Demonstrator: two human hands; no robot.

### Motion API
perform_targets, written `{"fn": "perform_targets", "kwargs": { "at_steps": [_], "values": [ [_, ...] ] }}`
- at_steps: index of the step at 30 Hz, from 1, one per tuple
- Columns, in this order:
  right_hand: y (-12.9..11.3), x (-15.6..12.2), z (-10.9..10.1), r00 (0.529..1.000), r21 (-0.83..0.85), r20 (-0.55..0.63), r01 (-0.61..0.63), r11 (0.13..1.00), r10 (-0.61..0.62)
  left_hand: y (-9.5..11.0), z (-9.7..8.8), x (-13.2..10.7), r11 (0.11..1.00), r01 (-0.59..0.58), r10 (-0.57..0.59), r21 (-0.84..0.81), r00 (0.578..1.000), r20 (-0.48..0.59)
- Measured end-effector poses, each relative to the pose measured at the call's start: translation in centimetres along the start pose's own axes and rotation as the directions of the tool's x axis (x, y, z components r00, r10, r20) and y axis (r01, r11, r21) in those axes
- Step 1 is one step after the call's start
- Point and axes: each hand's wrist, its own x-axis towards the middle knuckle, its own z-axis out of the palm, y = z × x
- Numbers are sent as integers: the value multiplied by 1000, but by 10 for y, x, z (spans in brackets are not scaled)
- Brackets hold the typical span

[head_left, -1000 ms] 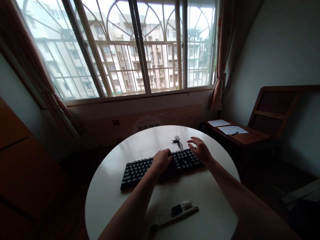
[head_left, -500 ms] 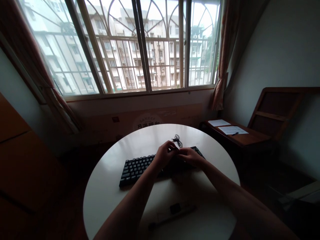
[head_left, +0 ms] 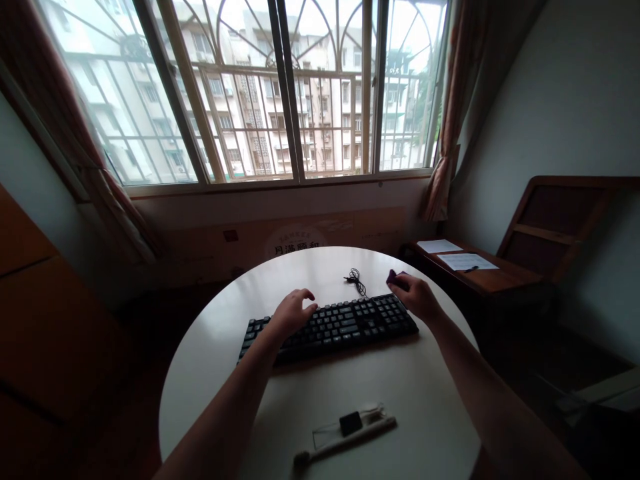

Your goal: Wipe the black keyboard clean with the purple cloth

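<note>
A black keyboard (head_left: 345,327) lies across the round white table. My left hand (head_left: 295,312) is over the keyboard's left half, thumb and fingers apart, holding nothing; whether it touches the keys I cannot tell. Off the keyboard's far right corner, my right hand (head_left: 416,297) pinches a small dark purple cloth (head_left: 393,275), mostly covered by the fingers. Just behind the keyboard sits its coiled black cable (head_left: 355,281). Nearer to me lie a toothbrush (head_left: 350,440) with a dark head and a small black piece with thin wire loops (head_left: 351,423), perhaps a keycap puller.
The white table (head_left: 210,407) has a rounded edge. To the right stands a wooden bench (head_left: 515,280) with paper sheets (head_left: 467,261) and a pen (head_left: 471,269) on it. A printed cardboard panel (head_left: 210,250) leans below the barred window (head_left: 325,127).
My hands, together over the keyboard before, have come apart: the left moved left, the right moved right with the purple cloth, now visible. More of the keyboard and the toothbrush show.
</note>
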Motion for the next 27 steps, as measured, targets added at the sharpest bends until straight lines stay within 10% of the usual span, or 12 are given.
{"fn": "perform_targets", "kwargs": {
  "at_steps": [5,14,27],
  "values": [
    [-22,-17,23,876,-121,461,218,968,-140,-15,23,-4,997,-47,42,64,996,76],
    [-47,-27,38,844,-195,506,315,929,-180,-6,30,-7,978,7,-24,208,996,81],
    [-11,-12,12,894,-112,449,65,992,-8,-10,30,-6,971,-31,11,236,996,86]
  ]
}}
